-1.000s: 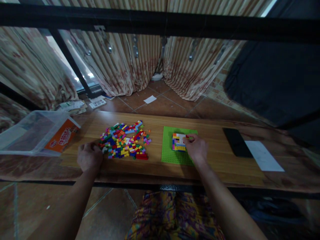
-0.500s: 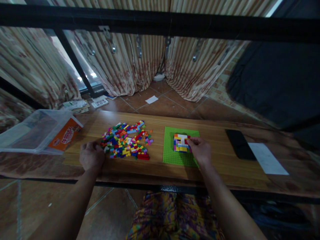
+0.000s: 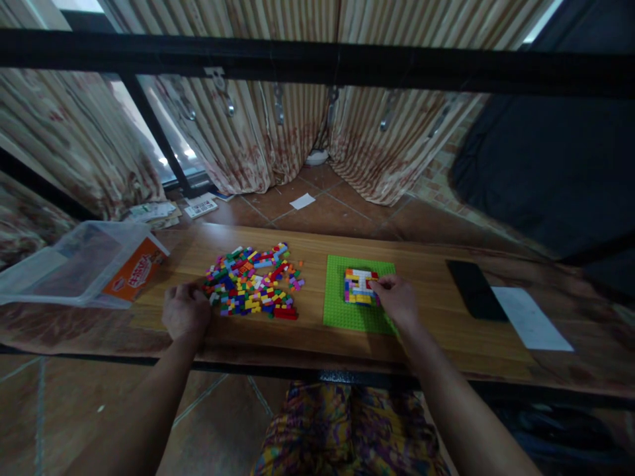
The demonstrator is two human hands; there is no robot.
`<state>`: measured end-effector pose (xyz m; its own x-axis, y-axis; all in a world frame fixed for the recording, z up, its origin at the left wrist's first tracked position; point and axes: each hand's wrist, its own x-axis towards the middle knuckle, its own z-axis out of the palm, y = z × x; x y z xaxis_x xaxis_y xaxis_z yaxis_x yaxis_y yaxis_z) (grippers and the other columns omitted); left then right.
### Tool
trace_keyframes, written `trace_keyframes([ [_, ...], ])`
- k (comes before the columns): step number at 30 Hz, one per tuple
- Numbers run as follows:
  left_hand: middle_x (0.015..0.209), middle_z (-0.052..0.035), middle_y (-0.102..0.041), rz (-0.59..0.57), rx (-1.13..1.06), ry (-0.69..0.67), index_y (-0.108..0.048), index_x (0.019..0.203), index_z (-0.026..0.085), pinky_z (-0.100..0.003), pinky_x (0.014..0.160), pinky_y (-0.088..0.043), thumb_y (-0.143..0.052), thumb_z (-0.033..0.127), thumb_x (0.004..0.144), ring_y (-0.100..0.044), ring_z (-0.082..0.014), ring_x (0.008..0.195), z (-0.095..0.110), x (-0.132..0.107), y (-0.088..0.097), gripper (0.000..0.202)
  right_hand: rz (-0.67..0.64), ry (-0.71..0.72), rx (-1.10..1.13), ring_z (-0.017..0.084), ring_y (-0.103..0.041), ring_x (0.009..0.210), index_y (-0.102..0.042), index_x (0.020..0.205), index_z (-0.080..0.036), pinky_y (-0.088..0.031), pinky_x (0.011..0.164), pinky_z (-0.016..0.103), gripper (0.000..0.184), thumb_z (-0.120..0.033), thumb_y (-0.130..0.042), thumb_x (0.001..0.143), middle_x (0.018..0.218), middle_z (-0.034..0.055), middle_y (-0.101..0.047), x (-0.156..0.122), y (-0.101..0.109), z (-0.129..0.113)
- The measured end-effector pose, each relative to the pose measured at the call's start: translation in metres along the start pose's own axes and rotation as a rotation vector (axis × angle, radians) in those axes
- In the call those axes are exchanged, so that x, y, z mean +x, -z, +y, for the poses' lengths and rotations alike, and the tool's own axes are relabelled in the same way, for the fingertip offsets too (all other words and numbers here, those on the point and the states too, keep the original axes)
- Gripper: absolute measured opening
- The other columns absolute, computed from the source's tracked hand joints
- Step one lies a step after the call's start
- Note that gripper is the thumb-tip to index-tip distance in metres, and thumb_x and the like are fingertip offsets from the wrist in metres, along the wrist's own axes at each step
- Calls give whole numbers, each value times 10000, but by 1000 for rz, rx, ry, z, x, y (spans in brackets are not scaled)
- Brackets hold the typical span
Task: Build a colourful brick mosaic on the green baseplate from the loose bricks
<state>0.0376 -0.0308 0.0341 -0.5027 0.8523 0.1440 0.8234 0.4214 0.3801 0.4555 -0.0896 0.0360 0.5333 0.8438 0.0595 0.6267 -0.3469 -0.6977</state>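
A green baseplate lies on the wooden table, with a small multicoloured brick build on its far half. My right hand rests on the plate's right side, fingers pinched together at the build's right edge; what they pinch is too small to name. A heap of loose coloured bricks lies left of the plate. My left hand sits curled on the table at the heap's left edge, touching the nearest bricks.
A clear plastic box with an orange label lies on its side at the table's left end. A black phone and a white sheet lie to the right. A black bar crosses overhead; curtains hang behind.
My right hand has shifted slightly right along the build's edge, uncovering more of the bricks. My left hand has stayed by the heap. The view has tilted a little.
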Motion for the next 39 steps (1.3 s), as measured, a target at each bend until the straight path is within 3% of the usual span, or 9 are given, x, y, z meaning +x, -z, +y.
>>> trace_keyframes([
  [4,1202,-159,-572,-17,1,-8,-660,1079,156,-427,879,-466,-413,294,872,-573,-297,1046,0,0,2,351,3,2,72,173,-586,582,-620,639,-191,-417,580,282,224,-404,-624,708,625,30,-650,-2,4,-5],
  [8,1200,-153,-576,-12,2,-18,-659,1080,168,-402,877,-467,-416,298,874,-573,-285,1051,-2,1,1,345,147,39,313,163,-592,613,-585,688,-198,-443,613,272,234,-419,-613,760,656,13,-641,-41,0,-17],
  [14,1184,-144,-580,-8,18,-6,-658,1081,177,-389,852,-465,-413,306,881,-576,-275,1023,-3,2,0,341,-254,241,338,141,-557,623,-580,708,-220,-427,605,245,204,-363,-561,853,658,-20,-592,-133,-23,-47],
  [18,1165,-138,-583,7,16,-25,-649,1093,181,-382,837,-464,-420,297,882,-574,-265,1006,-5,2,-3,332,-349,313,268,146,-570,653,-582,698,-221,-420,625,253,179,-326,-578,844,676,-16,-597,-159,-38,-57],
  [29,1095,-112,-605,70,-23,-50,-662,1014,189,-333,809,-454,-426,258,892,-583,-234,979,-10,2,-10,275,-407,364,201,171,-600,732,-617,759,-223,-428,691,280,167,-323,-548,874,756,5,-651,-143,-54,-57],
  [39,1087,-100,-604,81,-43,-41,-656,1004,197,-317,800,-453,-453,235,883,-585,-217,980,-11,2,-13,240,-299,556,167,171,-616,809,-651,866,-225,-436,748,274,173,-234,-482,898,871,23,-671,-87,-76,-94],
])
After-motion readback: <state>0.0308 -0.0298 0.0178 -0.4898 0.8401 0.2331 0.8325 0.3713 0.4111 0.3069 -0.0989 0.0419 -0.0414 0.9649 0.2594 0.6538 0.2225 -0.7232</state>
